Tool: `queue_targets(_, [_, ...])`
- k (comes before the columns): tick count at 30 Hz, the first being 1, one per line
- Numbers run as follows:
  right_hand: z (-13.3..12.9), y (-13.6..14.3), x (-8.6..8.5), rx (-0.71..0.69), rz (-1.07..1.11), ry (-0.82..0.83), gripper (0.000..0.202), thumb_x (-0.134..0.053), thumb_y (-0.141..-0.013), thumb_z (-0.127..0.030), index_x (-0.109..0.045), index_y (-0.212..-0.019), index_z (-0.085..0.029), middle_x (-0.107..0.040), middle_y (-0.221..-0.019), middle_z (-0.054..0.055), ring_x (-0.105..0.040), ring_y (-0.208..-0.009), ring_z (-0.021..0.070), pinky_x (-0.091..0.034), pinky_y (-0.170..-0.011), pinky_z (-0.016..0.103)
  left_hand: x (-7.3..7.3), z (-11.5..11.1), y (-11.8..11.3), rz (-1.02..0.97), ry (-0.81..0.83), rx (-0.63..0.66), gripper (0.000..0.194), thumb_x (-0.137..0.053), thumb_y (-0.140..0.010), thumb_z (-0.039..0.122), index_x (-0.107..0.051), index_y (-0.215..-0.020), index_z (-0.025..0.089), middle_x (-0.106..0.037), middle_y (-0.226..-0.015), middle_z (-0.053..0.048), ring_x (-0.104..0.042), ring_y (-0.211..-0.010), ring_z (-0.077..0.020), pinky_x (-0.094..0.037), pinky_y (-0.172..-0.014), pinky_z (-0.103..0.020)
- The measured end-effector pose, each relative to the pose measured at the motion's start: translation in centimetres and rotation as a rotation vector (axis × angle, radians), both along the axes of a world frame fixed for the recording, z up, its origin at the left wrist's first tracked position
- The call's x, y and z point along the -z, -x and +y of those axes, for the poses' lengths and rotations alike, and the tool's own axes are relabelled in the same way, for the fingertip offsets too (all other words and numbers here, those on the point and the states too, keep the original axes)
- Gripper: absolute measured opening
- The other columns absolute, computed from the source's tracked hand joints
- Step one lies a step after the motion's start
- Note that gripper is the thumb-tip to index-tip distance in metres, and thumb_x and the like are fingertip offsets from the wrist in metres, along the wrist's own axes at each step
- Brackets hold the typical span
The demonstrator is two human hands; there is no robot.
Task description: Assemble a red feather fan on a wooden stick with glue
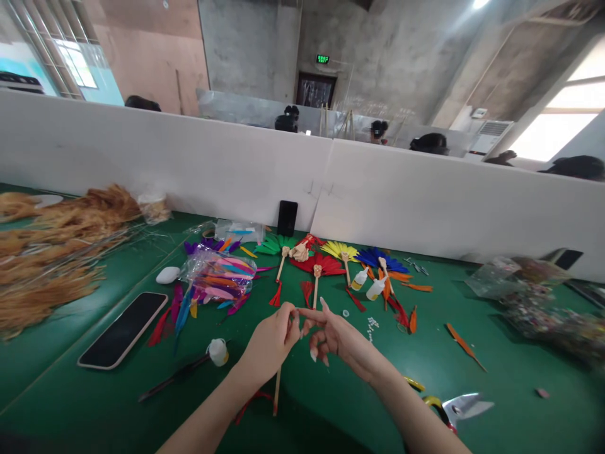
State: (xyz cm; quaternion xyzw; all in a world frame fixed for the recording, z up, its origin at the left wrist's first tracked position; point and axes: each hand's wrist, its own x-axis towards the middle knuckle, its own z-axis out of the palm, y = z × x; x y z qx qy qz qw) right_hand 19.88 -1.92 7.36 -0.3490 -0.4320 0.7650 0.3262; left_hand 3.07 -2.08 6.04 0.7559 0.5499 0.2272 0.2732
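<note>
My left hand (274, 334) is closed over the green table, its fingers pinched round something I cannot make out. Below it a thin wooden stick (277, 391) points toward me, with a red ribbon (250, 403) beside its lower end. My right hand (335, 334) has its fingers spread, the index finger reaching to the left fingertips. Just beyond the hands lies a red feather fan (326, 265) with a wooden handle. Green (278, 244), yellow (341, 250) and blue (378, 257) fans lie around it. Small white beads (372, 325) are scattered right of my right hand.
Scissors (460, 408) lie at the lower right, glue bottles (377, 288) near the blue fan. Left are a phone (123, 330), a small white bottle (218, 352), bagged colored feathers (222, 274) and tan fibers (61, 252). A white partition (227, 170) stands behind; people's heads show beyond.
</note>
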Motion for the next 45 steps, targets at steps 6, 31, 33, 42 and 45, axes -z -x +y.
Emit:
queue_targets(6, [-0.5,0.1,-0.7,-0.042,-0.113,-0.064,0.051,-0.035,-0.088,-0.058,-0.058,-0.116,-0.021,-0.053,-0.083,0.002,-0.054,-0.054,0.0075,-0.04,-0.043,0.018,-0.5,0.4,-0.2,0.192,0.017,0.028,0.007,-0.037,-0.089,0.019,-0.044,-0.089,0.019,-0.061,-0.079,-0.004,-0.06,-0.067,-0.0178,-0.034,-0.055,-0.024])
queue_targets(31, [-0.9,0.5,2.5,-0.081,-0.634,-0.579,0.042,-0.042,-0.088,-0.049,-0.048,-0.063,-0.016,-0.047,-0.055,-0.004,-0.045,-0.046,0.0071,-0.033,-0.044,0.017,0.8,-2.3,0.8,-0.173,0.228,0.263,0.024,-0.03,-0.091,0.029,-0.05,-0.084,0.018,-0.057,-0.073,-0.001,-0.049,-0.061,-0.0127,-0.033,-0.057,-0.022])
queue_targets(33, [-1.2,0.4,2.8,-0.122,-0.576,-0.511,0.042,-0.041,-0.087,-0.051,-0.047,-0.064,-0.017,-0.047,-0.055,-0.004,-0.044,-0.043,0.0067,-0.033,-0.041,0.016,0.5,-2.5,1.1,-0.218,0.284,0.297,0.026,-0.03,-0.091,0.029,-0.051,-0.082,0.017,-0.054,-0.07,0.001,-0.045,-0.059,-0.0113,-0.032,-0.055,-0.021])
queue_targets(42, [-4.3,-0.1,3.5,-0.211,-0.303,-0.341,0.048,-0.046,-0.083,-0.057,-0.043,-0.057,-0.016,-0.041,-0.045,-0.006,-0.037,-0.038,0.0043,-0.029,-0.037,0.015,1.8,-4.2,1.6,-0.407,0.551,0.278,0.03,-0.05,-0.081,0.043,-0.053,-0.071,0.015,-0.044,-0.06,0.004,-0.04,-0.054,-0.0092,-0.027,-0.048,-0.019])
queue_targets(45, [-6.1,-0.1,3.8,-0.212,-0.244,-0.262,0.05,-0.045,-0.082,-0.059,-0.043,-0.056,-0.017,-0.041,-0.043,-0.006,-0.034,-0.035,0.0032,-0.027,-0.035,0.014,1.7,-4.9,1.3,-0.508,0.665,0.276,0.032,-0.064,-0.07,0.043,-0.049,-0.064,0.015,-0.042,-0.056,0.005,-0.035,-0.054,-0.0079,-0.024,-0.048,-0.019])
